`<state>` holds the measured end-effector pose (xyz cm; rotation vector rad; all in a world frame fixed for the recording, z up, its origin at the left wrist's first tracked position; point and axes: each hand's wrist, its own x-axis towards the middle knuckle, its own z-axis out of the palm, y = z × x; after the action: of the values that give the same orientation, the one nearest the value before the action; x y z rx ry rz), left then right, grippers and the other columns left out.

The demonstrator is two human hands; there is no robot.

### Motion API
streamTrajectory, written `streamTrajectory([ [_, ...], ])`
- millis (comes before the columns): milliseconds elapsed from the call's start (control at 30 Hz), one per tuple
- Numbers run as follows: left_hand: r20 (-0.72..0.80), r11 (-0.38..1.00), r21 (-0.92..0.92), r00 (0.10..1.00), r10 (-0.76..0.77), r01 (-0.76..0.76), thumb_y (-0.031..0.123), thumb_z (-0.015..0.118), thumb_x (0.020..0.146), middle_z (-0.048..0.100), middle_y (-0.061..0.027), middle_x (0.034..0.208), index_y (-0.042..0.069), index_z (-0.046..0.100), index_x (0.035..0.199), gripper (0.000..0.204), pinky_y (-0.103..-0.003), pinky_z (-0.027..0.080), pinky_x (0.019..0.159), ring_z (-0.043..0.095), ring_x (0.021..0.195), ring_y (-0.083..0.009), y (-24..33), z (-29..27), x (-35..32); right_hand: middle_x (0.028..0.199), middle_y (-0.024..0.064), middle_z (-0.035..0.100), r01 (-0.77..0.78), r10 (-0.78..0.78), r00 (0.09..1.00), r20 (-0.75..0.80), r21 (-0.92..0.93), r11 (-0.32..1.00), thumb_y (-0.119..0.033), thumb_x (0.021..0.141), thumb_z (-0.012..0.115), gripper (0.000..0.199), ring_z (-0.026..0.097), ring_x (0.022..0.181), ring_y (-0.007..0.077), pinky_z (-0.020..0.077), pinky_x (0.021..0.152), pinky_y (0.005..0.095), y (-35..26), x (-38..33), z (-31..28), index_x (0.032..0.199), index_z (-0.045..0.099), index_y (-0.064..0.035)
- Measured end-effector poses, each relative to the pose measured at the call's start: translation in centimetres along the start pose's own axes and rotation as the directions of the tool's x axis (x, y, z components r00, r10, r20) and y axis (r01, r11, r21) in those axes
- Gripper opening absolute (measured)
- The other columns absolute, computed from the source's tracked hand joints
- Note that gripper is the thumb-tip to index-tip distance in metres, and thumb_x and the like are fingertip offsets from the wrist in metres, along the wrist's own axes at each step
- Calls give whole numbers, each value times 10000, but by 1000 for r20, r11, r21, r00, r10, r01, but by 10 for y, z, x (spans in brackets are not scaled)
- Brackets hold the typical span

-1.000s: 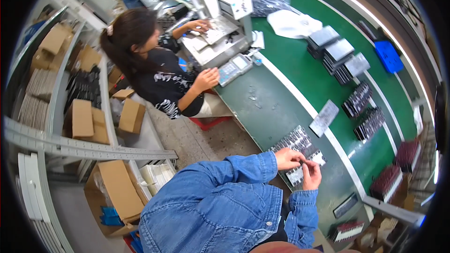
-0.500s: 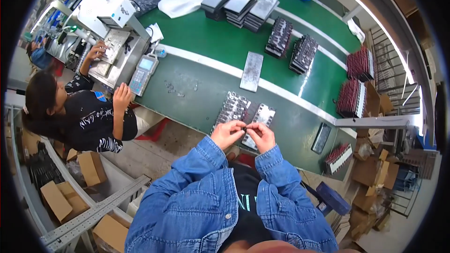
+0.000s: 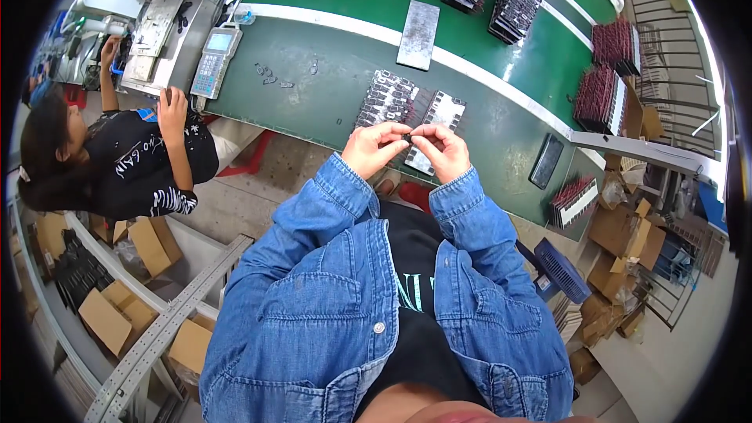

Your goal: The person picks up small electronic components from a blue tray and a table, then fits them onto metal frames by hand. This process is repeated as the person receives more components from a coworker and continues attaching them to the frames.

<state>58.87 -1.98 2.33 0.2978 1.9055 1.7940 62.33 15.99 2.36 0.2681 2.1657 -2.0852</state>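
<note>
My left hand (image 3: 373,149) and my right hand (image 3: 440,149) meet in front of me, fingertips pinched together on a small dark part (image 3: 406,138). Both arms wear blue denim sleeves. Just beyond the hands, on the green workbench (image 3: 329,102), lie two flat trays: a dark tray of small parts (image 3: 387,98) and a lighter tray (image 3: 441,113) partly hidden by my right hand.
A co-worker in a black shirt (image 3: 149,164) sits at my left, hands at a grey machine (image 3: 160,27) and a handheld tester (image 3: 215,59). A grey plate (image 3: 417,23) and stacks of dark trays (image 3: 513,4) lie on the conveyor. Cardboard boxes (image 3: 153,243) stand on the floor.
The view has swung from the left toward straight ahead. My hands have come together over the trays and stay pinched on the small part.
</note>
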Motion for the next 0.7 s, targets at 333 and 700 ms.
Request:
streamTrajectory([
  [333,43,995,89,999,28,-32,16,620,826,670,-111,992,-31,589,1096,276,-257,509,801,634,915,-132,6,4,-5,863,48,609,-248,187,949,252,237,939,-37,827,638,116,582,748,107,501,674,251,0,5,-17,924,579,-11],
  [700,-29,995,63,996,79,-77,126,633,823,676,-125,897,54,634,1012,202,-290,521,729,665,809,-178,-2,-1,-2,876,21,506,6,-33,958,285,96,995,14,826,616,166,528,855,118,456,782,260,2,16,-3,929,490,-23],
])
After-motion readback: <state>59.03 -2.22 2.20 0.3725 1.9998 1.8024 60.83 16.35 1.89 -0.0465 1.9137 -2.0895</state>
